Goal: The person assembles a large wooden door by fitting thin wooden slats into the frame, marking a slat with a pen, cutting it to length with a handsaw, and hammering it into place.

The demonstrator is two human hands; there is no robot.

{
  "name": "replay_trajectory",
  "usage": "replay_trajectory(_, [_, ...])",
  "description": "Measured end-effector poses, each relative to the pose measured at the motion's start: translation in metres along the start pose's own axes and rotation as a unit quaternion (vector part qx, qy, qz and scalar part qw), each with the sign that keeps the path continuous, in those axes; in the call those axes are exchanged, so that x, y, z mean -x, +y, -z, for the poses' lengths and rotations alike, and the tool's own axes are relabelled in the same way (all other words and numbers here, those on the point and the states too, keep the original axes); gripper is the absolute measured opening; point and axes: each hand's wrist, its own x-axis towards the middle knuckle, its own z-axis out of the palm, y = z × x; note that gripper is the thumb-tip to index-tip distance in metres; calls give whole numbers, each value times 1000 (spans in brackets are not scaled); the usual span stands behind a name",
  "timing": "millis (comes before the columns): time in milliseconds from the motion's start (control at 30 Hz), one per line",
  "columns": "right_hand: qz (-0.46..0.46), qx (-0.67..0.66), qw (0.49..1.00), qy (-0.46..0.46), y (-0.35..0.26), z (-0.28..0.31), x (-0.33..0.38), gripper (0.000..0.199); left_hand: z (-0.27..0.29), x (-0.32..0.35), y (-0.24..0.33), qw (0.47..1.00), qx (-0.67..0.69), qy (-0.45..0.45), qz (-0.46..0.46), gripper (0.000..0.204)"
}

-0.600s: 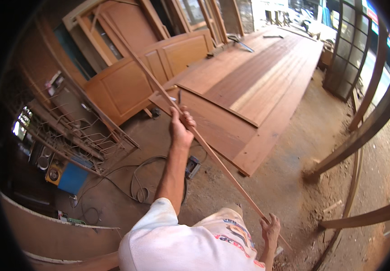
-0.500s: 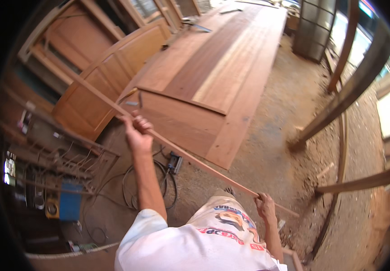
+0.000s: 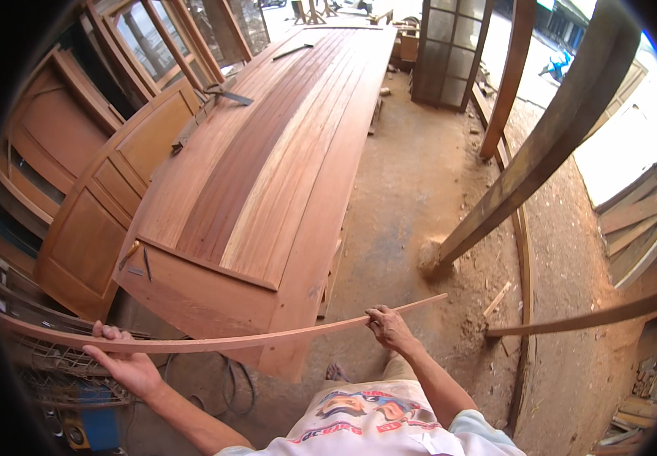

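Note:
A long, thin wooden strip runs crosswise in front of me, above the near end of a large wooden panel door. My left hand is closed round the strip toward its left part, palm up, with the fingertips showing over the top edge. Nearer the right end, my right hand pinches the strip from above. Its free end sticks out past this hand over the floor. On the door's near left corner lie a chisel with a yellow handle and a thin dark tool.
Finished brown panel doors lean at the left. Farther up the big door lie a dark square-like tool and another dark tool. A slanting post stands at the right. Cables lie on the floor below the strip.
The strip has swung from a steep diagonal to nearly level across my view. My left hand has come lower and to the left, and my right hand up and to the left.

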Motion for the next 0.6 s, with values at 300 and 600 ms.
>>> replay_trajectory(300, [77,11,993,84,39,146,-180,25,-104,68,-6,990,-49,62,-119,53])
replay_trajectory(600, [234,84,945,211,30,274,-358,36,-95,55,-91,983,-62,136,-106,48])
